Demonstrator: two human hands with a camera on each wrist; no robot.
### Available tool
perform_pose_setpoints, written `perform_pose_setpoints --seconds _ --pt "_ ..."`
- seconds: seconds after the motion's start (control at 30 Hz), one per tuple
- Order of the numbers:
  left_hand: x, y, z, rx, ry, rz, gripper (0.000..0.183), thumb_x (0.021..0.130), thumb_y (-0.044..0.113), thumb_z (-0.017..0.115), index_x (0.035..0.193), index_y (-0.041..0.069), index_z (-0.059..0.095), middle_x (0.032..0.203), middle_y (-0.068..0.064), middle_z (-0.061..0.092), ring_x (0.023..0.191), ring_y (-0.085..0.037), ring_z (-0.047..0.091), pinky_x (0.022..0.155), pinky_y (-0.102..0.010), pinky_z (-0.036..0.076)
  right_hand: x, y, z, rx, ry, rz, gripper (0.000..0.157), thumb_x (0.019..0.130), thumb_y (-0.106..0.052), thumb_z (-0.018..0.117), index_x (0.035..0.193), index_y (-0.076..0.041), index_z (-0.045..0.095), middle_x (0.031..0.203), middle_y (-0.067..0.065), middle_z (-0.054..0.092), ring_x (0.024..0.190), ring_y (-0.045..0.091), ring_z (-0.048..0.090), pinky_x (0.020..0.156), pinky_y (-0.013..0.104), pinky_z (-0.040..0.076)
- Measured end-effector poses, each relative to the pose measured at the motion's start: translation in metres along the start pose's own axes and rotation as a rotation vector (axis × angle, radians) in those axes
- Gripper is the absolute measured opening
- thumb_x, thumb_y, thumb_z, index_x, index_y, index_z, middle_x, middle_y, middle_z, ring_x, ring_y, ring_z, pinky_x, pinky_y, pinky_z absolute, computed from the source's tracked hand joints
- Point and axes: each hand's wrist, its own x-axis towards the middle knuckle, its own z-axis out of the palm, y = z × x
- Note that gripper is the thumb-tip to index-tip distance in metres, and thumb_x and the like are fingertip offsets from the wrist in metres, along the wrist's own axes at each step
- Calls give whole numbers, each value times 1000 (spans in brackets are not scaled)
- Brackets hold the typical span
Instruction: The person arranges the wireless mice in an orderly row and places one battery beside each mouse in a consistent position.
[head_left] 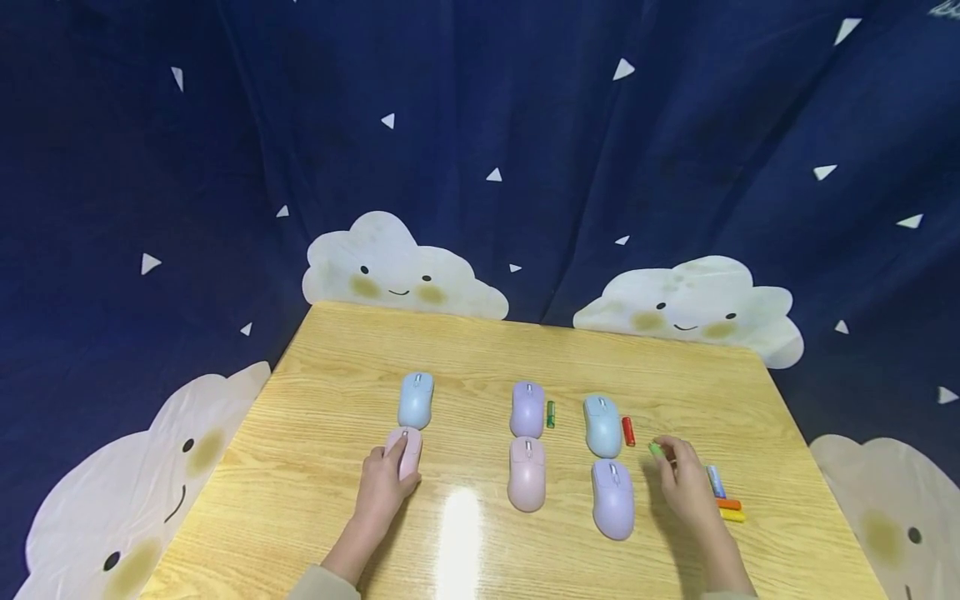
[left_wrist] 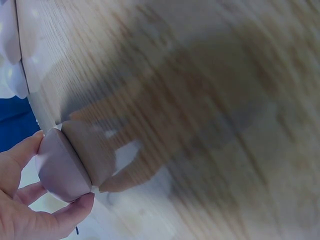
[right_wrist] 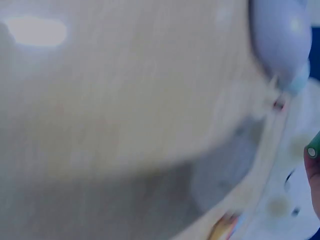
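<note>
My left hand (head_left: pixel 381 483) grips a pink computer mouse (head_left: pixel 407 457) by its sides, thumb and fingers at opposite edges in the left wrist view. The front of that mouse meets a light blue mouse (head_left: pixel 416 401). Between the thumb and fingers of my right hand (head_left: pixel 686 483) is a light green battery (head_left: pixel 656 450), its pale round end visible in the right wrist view. Just left of this hand, a red battery (head_left: pixel 628 432) lies beside another light blue mouse (head_left: pixel 602 427). A purple mouse (head_left: pixel 613 500) sits directly in front of that one.
In the middle of the wooden table (head_left: pixel 330 350), a purple mouse (head_left: pixel 528 409) and a pink mouse (head_left: pixel 527 475) form a column, with a dark green battery (head_left: pixel 551 414) alongside. Blue (head_left: pixel 716 482), orange (head_left: pixel 729 504) and yellow (head_left: pixel 732 516) batteries lie right of my right hand. A dark blue curtain (head_left: pixel 450 100) hangs behind.
</note>
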Motion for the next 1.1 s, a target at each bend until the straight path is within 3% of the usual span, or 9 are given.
perform_pose_setpoints --seconds 0.27,0.53,0.8,1.1 --pt "1 -1 -1 -2 3 5 63 66 12 80 122 -4 55 96 -30 55 85 -39 54 70 -47 49 54 -59 42 194 -70 48 28 92 -2 48 116 12 46 99 19 52 91 32 54 79 43 49" --pt "2 -1 0 -6 -6 1 63 66 12 80 122 -4 55 98 -30 54 86 -40 53 71 -48 49 97 -119 87 334 -64 136 26 91 -5 51 112 9 51 93 14 56 82 22 55 70 25 49" --pt "1 -1 1 -19 -11 -19 64 66 12 80 123 -3 54 99 -30 54 87 -41 53 72 -48 49 118 -161 125 392 -116 191 26 89 -4 52 112 8 52 91 13 58 79 20 58 64 21 49" --pt "1 -1 1 -18 -1 -11 63 65 12 80 121 -4 55 97 -30 55 85 -39 53 70 -47 49 128 -183 161 408 -172 304 25 88 -8 54 111 4 54 87 9 59 70 14 56 57 20 48"
